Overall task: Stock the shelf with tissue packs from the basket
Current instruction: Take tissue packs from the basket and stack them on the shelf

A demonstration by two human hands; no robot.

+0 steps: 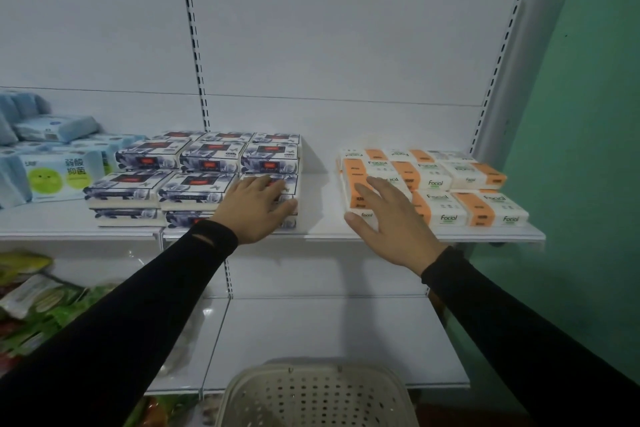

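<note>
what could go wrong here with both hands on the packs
The left hand presses the front right navy stack, which sits near the shelf edge; a pull could tip it off. The right hand rests on an orange pack that overhangs its neighbours; a nudge may skew that row.

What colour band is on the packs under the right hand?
Orange on white packs, head view.

Dim, cool light is falling from above, leaving soft shadows just right of the dark-patterned tissue packs (207, 166); wide-angle distortion is bending the shelf (318, 229) uprights, and glare is glinting below the fingers
</note>
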